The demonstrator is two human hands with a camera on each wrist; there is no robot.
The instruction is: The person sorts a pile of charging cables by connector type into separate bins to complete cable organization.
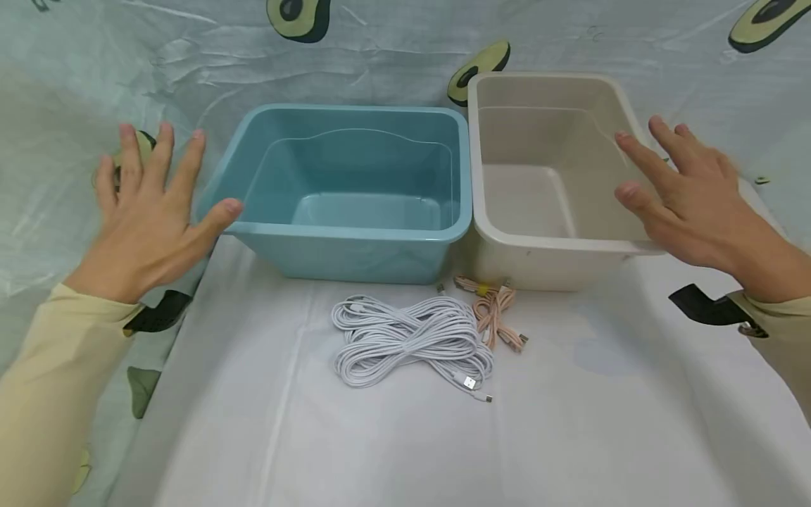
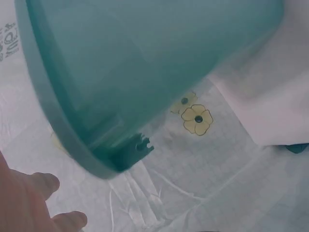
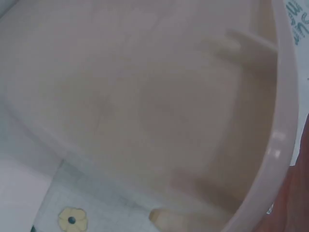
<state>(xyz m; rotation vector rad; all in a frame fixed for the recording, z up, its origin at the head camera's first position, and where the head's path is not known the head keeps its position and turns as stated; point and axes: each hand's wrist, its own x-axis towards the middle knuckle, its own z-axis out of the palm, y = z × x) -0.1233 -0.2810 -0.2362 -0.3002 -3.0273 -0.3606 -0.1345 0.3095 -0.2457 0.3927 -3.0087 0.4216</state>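
Note:
My left hand (image 1: 148,218), fingers spread, is at the left end of a blue plastic bin (image 1: 345,253); its thumb overlaps the bin's rim in the head view. In the left wrist view the fingertips (image 2: 72,220) show a little apart from the blue rim (image 2: 72,140). My right hand (image 1: 693,190) holds nothing, its fingers extended over the right side of a beige plastic bin (image 1: 538,260). Both bins stand side by side. In front of them lie a coiled white cable (image 1: 412,341) with a USB plug and a smaller tied bundle of pinkish-beige cables (image 1: 494,313).
A white cloth (image 1: 380,451) covers the table. Behind it and at the left hangs a pale sheet (image 1: 393,42) printed with avocados. Black straps (image 1: 158,313) sit at both wrists, over cream sleeves (image 1: 57,394).

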